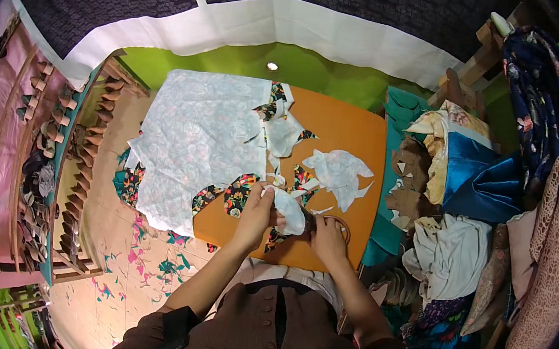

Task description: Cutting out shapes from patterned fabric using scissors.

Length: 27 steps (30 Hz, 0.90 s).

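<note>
We see both arms reach forward, and the hands are near each other over the close side of the orange table (360, 135). The left hand (256, 212) is curled, thumb and fingers pinching a white scrap (291, 214) of cloth. The right hand (329, 241) is curled round the scissors (309, 224), and we cannot tell how wide the blades are. The scrap is between the two hands. Past the left hand, we see a big cloth (205, 131) lying flat.

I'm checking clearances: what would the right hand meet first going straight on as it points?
Probably the thin white scrap just ahead of the right hand, then the floral scrap beyond; depth is unclear.
</note>
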{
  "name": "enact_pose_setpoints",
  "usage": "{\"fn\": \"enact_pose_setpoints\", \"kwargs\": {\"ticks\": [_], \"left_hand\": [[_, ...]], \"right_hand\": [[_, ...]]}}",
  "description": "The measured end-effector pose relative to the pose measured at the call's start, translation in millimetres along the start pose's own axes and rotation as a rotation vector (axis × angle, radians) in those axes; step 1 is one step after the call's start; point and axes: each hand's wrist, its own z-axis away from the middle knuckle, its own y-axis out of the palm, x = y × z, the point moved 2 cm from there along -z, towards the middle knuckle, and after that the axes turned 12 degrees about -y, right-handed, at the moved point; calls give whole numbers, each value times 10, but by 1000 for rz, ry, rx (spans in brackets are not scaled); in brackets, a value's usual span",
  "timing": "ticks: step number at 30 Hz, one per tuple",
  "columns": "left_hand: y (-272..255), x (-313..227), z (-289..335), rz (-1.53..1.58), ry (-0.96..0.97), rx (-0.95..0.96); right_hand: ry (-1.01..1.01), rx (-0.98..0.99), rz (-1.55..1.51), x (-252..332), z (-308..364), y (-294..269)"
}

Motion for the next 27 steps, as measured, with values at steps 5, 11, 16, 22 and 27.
{"fn": "enact_pose_setpoints", "kwargs": {"ticks": [5,11,16,22,27], "left_hand": [[18,152,-147,43,-93,-30],[204,149,-264,37,-160,-6],[313,263,-521,94,-112,-61],[488,249,-953,178,-20,13],[627,240,-1228,83,-4,46]], "right_hand": [[100,49,-109,77,-20,-128],[136,32,-507,5,-60,-366],[125,38,-1735,-188,-119,-395],[186,-168,-1512,-418,-420,-454],[308,-395,-1021,-981,-670,-375]]}}
